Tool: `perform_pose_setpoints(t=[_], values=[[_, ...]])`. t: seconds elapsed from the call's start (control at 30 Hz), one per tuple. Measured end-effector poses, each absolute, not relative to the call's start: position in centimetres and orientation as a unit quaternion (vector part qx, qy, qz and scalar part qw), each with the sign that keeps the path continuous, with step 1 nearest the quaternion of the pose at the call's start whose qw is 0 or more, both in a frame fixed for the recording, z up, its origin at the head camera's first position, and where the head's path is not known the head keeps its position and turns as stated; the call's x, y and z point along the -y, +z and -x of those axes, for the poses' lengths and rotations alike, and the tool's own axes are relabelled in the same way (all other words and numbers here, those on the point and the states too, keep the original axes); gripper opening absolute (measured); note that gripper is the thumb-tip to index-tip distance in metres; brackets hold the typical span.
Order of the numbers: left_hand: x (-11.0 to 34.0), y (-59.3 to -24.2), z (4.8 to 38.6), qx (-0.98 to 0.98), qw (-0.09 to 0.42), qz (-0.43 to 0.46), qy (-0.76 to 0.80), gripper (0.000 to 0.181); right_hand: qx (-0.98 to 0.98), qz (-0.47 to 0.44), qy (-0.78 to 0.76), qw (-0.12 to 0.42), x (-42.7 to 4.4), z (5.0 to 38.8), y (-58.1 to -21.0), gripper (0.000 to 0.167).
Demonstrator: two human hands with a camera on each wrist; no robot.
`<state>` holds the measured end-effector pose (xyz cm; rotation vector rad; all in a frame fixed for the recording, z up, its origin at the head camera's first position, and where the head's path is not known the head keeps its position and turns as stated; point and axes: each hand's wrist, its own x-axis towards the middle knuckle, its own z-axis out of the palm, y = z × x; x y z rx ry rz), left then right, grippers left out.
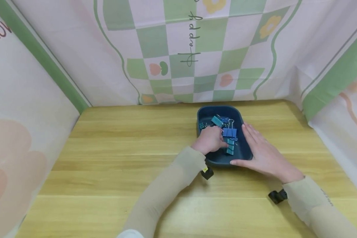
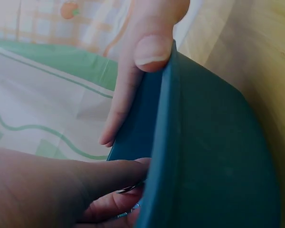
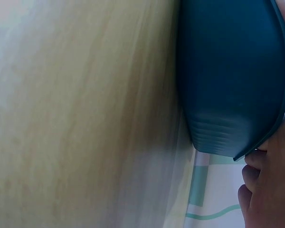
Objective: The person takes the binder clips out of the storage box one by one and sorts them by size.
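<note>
Binder clips [image 1: 229,133] sit heaped in the navy tray [image 1: 221,109], toward the far right of the wood-grain table [image 1: 131,148]. What could go wrong: we'd guess the wire handles snag on one another, so lifting one clip drags up a neighbor or flips it over the rim; a handle might also slip from the fingertips, since it's thin and smooth metal. If the bracing hand eases off, the tray could skid or tip. Fingers: left hand [image 1: 209,138] is down among the clips, fingers bent, thumb close to them but not visibly meeting; we see a sliver of metal by them in the left wrist view, can't tell if anything is gripped. Right hand [image 1: 264,153] has fingers fairly straight, thumb spread wide, touching the tray's near right corner.
</note>
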<state>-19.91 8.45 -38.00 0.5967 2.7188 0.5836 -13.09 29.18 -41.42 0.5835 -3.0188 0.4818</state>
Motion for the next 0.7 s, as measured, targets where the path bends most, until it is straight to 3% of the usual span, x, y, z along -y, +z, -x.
perform_pose_setpoints(t=[0.13, 0.4, 0.7], values=[[-8.3, -38.3, 20.0, -0.935, 0.144, -0.205, 0.252, 0.023, 0.971, -0.184, 0.156, 0.011, -29.1, 13.0, -41.4, 0.125], [-7.5, -39.0, 20.2, -0.900, 0.080, -0.258, 0.342, 0.013, 0.972, -0.178, 0.155, 0.000, -29.1, 13.0, -41.3, 0.125], [-6.0, -37.2, 20.4, -0.853, -0.028, -0.290, 0.434, 0.012, 0.970, -0.182, 0.160, 0.004, -29.1, 12.9, -41.2, 0.124]])
